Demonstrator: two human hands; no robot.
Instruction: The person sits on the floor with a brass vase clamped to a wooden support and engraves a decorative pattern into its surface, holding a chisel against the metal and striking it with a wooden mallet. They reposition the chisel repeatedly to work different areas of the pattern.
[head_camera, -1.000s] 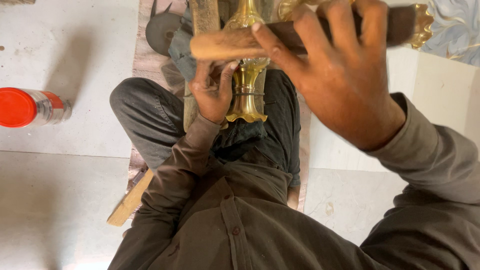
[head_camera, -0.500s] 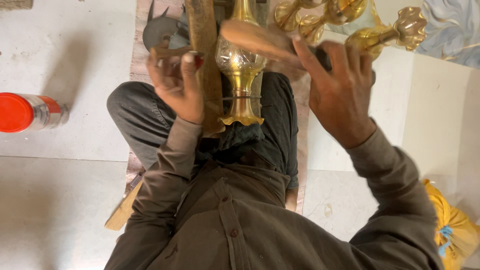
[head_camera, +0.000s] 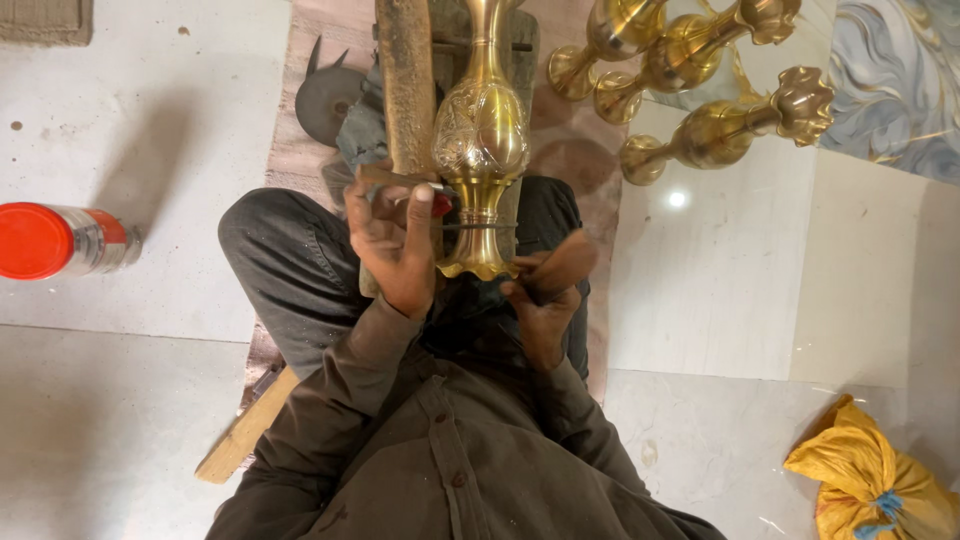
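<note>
Brass vase (head_camera: 481, 140) is lying against the wooden block (head_camera: 407, 90); left hand (head_camera: 393, 240) is gripping a thin chisel (head_camera: 400, 179), right hand (head_camera: 543, 295) clenching a wooden mallet (head_camera: 568, 262).

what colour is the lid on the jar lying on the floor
The jar has an orange-red lid, seen best in the head view.

I note the vase (head_camera: 481, 140) above my left grip (head_camera: 395, 240) is polished brass, glossy, its belly finely engraved. Beside it, a rough, worn wooden block (head_camera: 405, 80). Further right, three glossy brass vases (head_camera: 700, 90) lie on smooth, shiny floor tiles (head_camera: 720, 290).
</note>
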